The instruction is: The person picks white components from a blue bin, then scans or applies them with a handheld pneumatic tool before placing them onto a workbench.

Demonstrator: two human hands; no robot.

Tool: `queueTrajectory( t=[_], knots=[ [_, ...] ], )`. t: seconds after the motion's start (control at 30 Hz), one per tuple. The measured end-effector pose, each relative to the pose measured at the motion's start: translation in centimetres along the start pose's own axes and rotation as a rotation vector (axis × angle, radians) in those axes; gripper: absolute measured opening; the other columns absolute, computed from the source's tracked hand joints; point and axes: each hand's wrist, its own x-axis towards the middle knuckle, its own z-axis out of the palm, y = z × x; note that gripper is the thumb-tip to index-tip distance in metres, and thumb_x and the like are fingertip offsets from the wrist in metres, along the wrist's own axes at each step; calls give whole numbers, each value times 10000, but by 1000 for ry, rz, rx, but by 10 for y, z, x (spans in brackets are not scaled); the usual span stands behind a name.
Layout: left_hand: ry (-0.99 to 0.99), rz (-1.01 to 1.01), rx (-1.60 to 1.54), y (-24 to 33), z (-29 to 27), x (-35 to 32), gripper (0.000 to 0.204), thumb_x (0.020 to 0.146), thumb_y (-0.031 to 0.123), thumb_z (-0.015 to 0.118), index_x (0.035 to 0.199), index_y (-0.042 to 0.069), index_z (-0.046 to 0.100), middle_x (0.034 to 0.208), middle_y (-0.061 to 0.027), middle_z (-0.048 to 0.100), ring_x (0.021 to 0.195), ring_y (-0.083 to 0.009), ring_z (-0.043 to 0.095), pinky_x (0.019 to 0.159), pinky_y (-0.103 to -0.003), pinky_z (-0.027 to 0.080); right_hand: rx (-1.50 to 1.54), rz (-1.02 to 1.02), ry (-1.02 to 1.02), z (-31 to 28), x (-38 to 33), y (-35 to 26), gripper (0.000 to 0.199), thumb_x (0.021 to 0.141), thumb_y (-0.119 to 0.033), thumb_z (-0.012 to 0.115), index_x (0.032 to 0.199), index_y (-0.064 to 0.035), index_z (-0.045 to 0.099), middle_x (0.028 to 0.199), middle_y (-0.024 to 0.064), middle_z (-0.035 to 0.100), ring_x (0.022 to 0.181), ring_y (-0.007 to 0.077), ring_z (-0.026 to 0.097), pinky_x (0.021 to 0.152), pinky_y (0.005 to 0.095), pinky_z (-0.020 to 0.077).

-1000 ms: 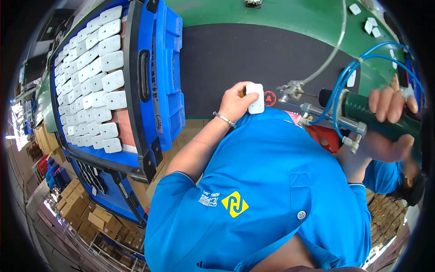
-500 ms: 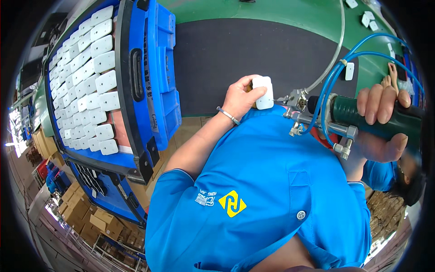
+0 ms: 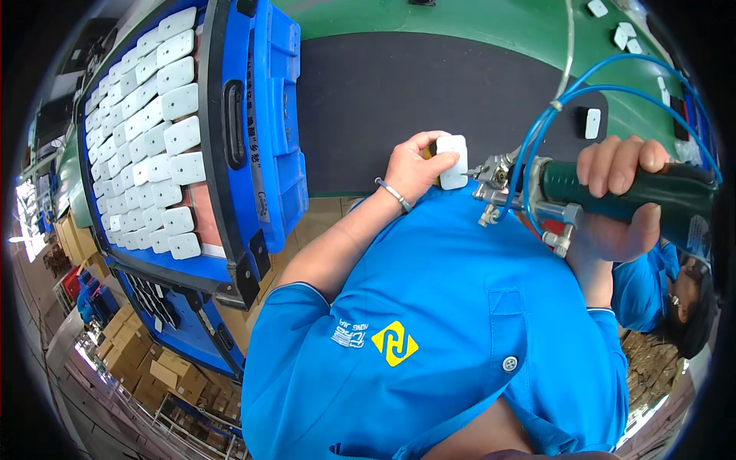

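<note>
My left hand (image 3: pixel 415 170) is closed, pinching a small white rounded rectangular plate (image 3: pixel 455 170) between thumb and fingers in front of my chest. Something dark and yellow shows behind the plate, mostly hidden by my fingers. Wrapped round a dark green cylindrical air-powered dispensing gun (image 3: pixel 563 182), my right hand (image 3: pixel 622 172) holds it level, its metal head pointing left. The thin tip (image 3: pixel 474 173) reaches the plate's right edge; whether it touches cannot be made out. Blue air hoses (image 3: pixel 529 146) loop up from the gun's fittings.
A blue crate (image 3: pixel 218 230) at left bears many overlapping white plates (image 3: pixel 184 136). Beside it stands a lighter blue bin (image 3: pixel 280 153). A black mat (image 3: pixel 383 92) covers part of the green table (image 3: pixel 491 19). Loose white plates (image 3: pixel 593 123) lie at right. Another person (image 3: pixel 644 295) is at far right.
The dispensing gun in my right hand has moved left, its tip closer to the plate. My left hand has shifted slightly right and turned the plate a little.
</note>
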Motion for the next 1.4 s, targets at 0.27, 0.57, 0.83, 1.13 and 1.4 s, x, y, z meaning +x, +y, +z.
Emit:
queueTrajectory(
  t=[0.27, 0.57, 0.83, 1.13, 1.4],
  knots=[
    [86, -33, 13, -12, -18, 1, 373, 686, 57, 591, 1041, -1, 492, 932, -141, 554, 799, -185, 560, 698, -261, 474, -44, -65, 46, -11, 1, -34, 499, 714, -345, 520, 1115, -95, 363, 761, 24, 497, 635, 105, 479, 603, 235, 390],
    [-37, -56, -24, 7, 5, -3, 339, 684, 100, 599, 1004, 18, 522, 921, -121, 562, 808, -180, 555, 714, -266, 467, 89, -81, 56, 3, 0, -20, 529, 708, -380, 521, 1127, -108, 346, 761, 11, 496, 626, 102, 482, 582, 232, 396],
    [-84, -69, -27, 13, 11, -3, 348, 679, 86, 609, 1007, 13, 520, 913, -119, 567, 798, -177, 560, 713, -269, 470, 61, -70, 11, 5, 3, -16, 504, 709, -376, 524, 1105, -107, 368, 755, 3, 494, 609, 98, 479, 555, 225, 396],
    [-12, 111, 162, 6, 15, -1, 356, 612, 105, 642, 941, 7, 550, 843, -106, 589, 710, -161, 557, 659, -253, 466, 40, 22, 109, 8, -3, -17, 408, 699, -321, 551, 1018, -104, 420, 735, -7, 476, 588, 82, 439, 534, 210, 350],
    [267, 293, 176, 50, -24, -52, 357, 629, 39, 599, 974, 45, 508, 832, -70, 566, 728, -154, 546, 659, -245, 457, 199, -155, 228, 3, 2, -59, 447, 647, -321, 609, 969, -93, 398, 685, -22, 426, 571, 65, 398, 558, 198, 317]
  ],
)
